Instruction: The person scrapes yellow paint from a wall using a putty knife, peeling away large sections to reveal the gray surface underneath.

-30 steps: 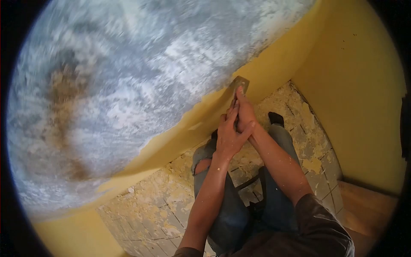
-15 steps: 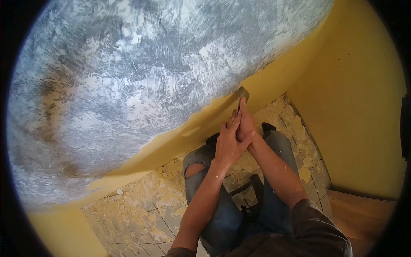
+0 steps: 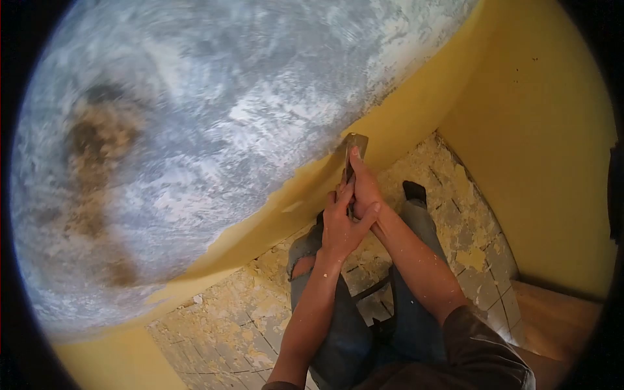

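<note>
My right hand is closed around a scraper, its thumb stretched along the tool toward the flat metal blade. The blade's tip meets the wall at the ragged border between yellow paint and the grey-white stripped surface. Against the heel of my right hand lies my left hand, closed about the scraper's lower handle, with its thumb across the right wrist. Most of the handle is hidden by the hands. Small pale flecks stick to both forearms.
Yellow and white paint flakes litter the tiled floor. A second yellow wall rises on the right, with a brown board-like surface at its foot. My jeans-clad legs are bent below my arms.
The scraper and both hands have shifted slightly left in view, and the blade shows broader. My view has moved a little. Both hands keep their hold.
</note>
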`<state>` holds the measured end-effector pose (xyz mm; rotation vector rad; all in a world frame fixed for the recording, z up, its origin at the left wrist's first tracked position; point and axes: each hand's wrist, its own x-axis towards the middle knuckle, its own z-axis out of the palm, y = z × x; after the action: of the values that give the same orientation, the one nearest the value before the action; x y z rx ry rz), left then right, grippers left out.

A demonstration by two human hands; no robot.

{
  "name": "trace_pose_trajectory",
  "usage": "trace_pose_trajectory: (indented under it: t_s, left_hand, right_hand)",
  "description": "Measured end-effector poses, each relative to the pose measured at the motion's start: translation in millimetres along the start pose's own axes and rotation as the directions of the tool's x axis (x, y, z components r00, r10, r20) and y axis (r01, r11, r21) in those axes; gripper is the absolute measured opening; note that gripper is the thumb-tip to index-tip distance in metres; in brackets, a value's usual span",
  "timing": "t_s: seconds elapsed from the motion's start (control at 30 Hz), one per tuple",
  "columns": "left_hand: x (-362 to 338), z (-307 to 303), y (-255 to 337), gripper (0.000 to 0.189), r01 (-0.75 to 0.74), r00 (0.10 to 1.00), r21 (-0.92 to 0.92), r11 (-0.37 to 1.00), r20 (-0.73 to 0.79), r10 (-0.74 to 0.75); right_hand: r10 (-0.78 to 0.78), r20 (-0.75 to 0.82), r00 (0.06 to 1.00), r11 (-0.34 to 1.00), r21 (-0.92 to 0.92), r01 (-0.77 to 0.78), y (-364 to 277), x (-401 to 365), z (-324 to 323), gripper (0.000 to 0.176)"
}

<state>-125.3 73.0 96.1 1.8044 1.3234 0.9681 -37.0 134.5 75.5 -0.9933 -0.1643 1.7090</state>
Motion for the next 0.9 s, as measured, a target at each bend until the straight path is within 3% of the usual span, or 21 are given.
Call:
trace_pose_trajectory:
  t_s: [0.1,0.17,0.2,0.33,0.4,0.5,0.6,0.67,0.77,0.83,0.9]
  left_hand:
    - [20,11,1,0.061,-0.072,0.997,-0.018,0.997,-0.030,0.071]
    - [47,26,17,0.061,-0.220,0.973,0.012,0.975,-0.064,0.220]
    - [51,33,21,0.061,-0.229,0.972,0.002,0.974,-0.064,0.228]
    - [45,44,30,0.061,-0.200,0.979,-0.042,0.979,-0.059,0.198]
    - [34,42,28,0.062,-0.199,0.978,-0.035,0.979,-0.070,0.196]
    - [5,38,26,0.063,-0.075,0.994,0.014,0.997,-0.078,0.076]
    - [-16,27,12,0.063,-0.054,0.989,0.058,0.997,-0.137,0.062]
    - [-25,19,3,0.062,0.035,0.987,0.031,0.999,-0.156,-0.030]
    - [-25,11,4,0.062,0.088,0.991,0.039,0.995,-0.105,-0.084]
    - [-20,9,1,0.061,0.061,0.994,0.059,0.996,-0.094,-0.056]
    - [-17,9,-2,0.060,0.047,0.996,0.075,0.996,-0.081,-0.041]
  right_hand:
    - [-0.087,0.005,0.996,0.978,0.189,0.084,-29,-2,12,0.037]
    - [-0.151,0.016,0.988,0.982,0.118,0.148,-64,-4,2,0.037]
    - [-0.216,0.032,0.976,0.975,0.056,0.214,-79,-4,-3,0.037]
    - [-0.233,-0.028,0.972,0.969,0.079,0.235,-73,-3,-9,0.037]
    - [-0.154,0.006,0.988,0.988,0.027,0.154,-66,-7,-10,0.038]
    - [-0.058,0.029,0.998,0.994,-0.088,0.060,-45,-15,-12,0.040]
    - [-0.051,0.020,0.998,0.998,-0.041,0.052,-16,-24,4,0.041]
    - [-0.034,0.018,0.999,0.999,-0.020,0.034,-4,-24,6,0.041]
    - [-0.023,0.037,0.999,0.999,0.030,0.022,6,-19,7,0.041]
    - [-0.036,0.056,0.998,0.997,0.067,0.033,1,-17,8,0.041]
    - [0.063,0.073,0.995,0.998,0.011,-0.064,-4,-16,4,0.041]
